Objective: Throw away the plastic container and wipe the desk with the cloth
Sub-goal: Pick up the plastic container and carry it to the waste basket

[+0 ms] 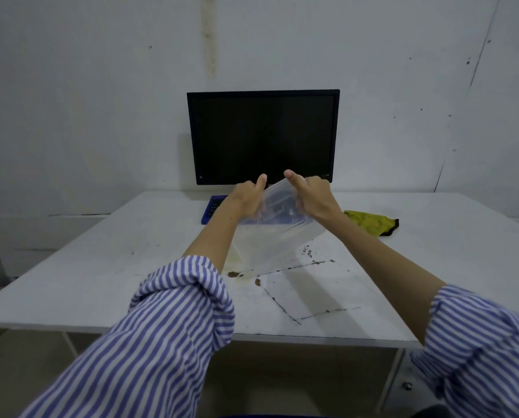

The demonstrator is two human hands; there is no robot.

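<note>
A clear plastic container (278, 233) is held tilted above the white desk (101, 267), its far edge raised towards the monitor. My left hand (247, 199) grips its left side, thumb up. My right hand (312, 196) grips its right side, thumb on the top rim. A crumpled yellow cloth (371, 222) lies on the desk to the right of my right wrist, apart from both hands. Brown stains and crumbs (237, 274) mark the desk under and in front of the container.
A black monitor (262, 135), switched off, stands at the back against the white wall. A blue keyboard (213, 208) lies below it, partly hidden by my left hand. Dark lines (285, 309) cross the desk near its front edge.
</note>
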